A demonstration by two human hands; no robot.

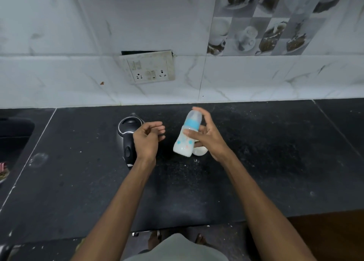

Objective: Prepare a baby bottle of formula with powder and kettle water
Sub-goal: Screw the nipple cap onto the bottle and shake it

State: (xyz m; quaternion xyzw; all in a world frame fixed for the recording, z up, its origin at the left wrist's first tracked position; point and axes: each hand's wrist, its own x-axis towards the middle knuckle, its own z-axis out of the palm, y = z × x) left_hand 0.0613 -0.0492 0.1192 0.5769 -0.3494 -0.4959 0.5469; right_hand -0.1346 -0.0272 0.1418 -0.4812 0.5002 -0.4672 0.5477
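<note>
While the right hand (204, 136) grips it at frame centre, the capped baby bottle (188, 136) tilts, fingers wrapped behind. Left hand (147, 138) hangs loosely curled, holding nothing, over the kettle (126, 134).

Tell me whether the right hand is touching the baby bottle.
Touching. The head view shows the right hand with its fingers curled round the baby bottle, holding it tilted above the counter.

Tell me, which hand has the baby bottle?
The right hand holds the baby bottle, tilted above the counter. The left hand holds nothing, near the kettle.
</note>
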